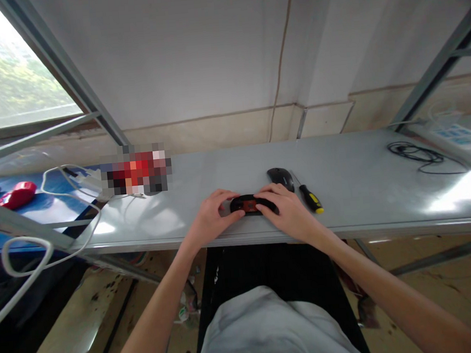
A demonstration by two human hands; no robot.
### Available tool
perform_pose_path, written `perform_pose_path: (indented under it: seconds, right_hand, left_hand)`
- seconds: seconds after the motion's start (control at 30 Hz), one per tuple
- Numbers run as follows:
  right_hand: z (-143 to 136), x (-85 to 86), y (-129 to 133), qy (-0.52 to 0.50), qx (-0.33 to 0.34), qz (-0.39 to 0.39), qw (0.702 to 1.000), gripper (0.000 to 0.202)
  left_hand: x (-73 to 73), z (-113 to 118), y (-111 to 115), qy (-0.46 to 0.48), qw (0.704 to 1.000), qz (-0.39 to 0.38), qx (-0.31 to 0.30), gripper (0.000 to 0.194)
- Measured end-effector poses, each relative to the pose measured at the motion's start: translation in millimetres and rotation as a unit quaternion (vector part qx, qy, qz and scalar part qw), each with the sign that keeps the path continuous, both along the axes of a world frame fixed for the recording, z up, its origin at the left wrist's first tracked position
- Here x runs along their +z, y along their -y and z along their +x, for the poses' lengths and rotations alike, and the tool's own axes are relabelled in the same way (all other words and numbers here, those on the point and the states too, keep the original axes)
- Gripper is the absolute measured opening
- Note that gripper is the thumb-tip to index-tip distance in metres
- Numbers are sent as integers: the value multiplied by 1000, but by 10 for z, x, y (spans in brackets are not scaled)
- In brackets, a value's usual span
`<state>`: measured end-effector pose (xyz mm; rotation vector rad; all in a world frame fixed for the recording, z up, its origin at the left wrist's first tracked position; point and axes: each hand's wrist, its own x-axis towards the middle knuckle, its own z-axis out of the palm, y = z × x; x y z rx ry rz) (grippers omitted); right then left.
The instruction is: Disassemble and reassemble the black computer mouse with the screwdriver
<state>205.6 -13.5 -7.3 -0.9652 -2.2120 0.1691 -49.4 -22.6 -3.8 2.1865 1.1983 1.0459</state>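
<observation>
Grip of the left hand: closed on the left end of a black casing, thumb along the near edge and fingers at the far edge. Grip of the right hand: closed on the right end of the same casing, thumb and fingers set likewise. Casing position: at the front of the grey table, between the two hands, long axis running left to right, open side up. Casing contents: one red insert, exposed between the thumbs; finer detail is too small to read.

A black computer mouse lies just beyond the right hand. Beside it, a screwdriver with a black and yellow handle points its shaft away from the front edge. A coiled black cable lies at the far right, near a white panel with blue squares. On the left, a red computer mouse rests on a blue surface; a white cable loops in front. A pixelated red object stands at the table's left end, its contents unreadable.
</observation>
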Motion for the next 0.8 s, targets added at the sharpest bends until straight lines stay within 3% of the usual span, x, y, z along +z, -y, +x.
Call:
perform_pose_path:
  seconds: [0.3, 0.8]
  right_hand:
    - [-7, 15, -3, 34, 2, -32, 999, 38]
    - [-22, 43, -38, 47, -24, -88, 995, 41]
  left_hand:
    - [-3, 18, 10, -26, 999, 10, -18, 45]
    - [-7, 50, -13, -66, 997, 16, -20, 46]
